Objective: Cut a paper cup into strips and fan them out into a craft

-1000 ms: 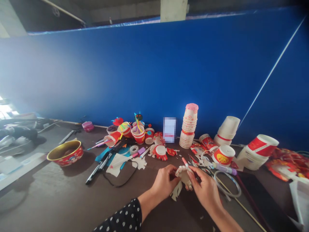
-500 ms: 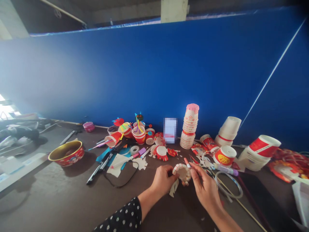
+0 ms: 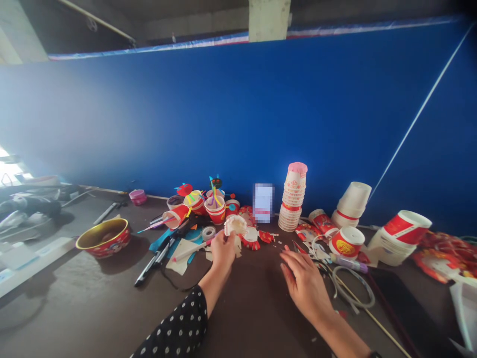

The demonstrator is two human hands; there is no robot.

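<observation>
My left hand (image 3: 222, 252) pinches a paper cup piece (image 3: 235, 225) with a pale inside and a fringed rim. It is held up over the litter of cut paper in the middle of the table. Behind it, partly covered, lies a red-and-white fringed paper disc (image 3: 252, 236). My right hand (image 3: 306, 282) rests low over the table with its fingers stretched out, and nothing shows in it. Just beyond its fingertips are small paper scraps and a pointed red-handled tool (image 3: 297, 247), partly hidden by other things.
A stack of paper cups (image 3: 294, 196) stands at the back, more cups (image 3: 405, 231) to the right. Decorated cups (image 3: 215, 209) stand left of centre. A gold-lined bowl (image 3: 103, 243), a black pen (image 3: 151, 267), coiled tubing (image 3: 354, 293) and a dark flat slab (image 3: 413, 313) lie around.
My left hand has carried the cup piece left and away from me. My right hand has let go of the small red-and-white stick it held and opened.
</observation>
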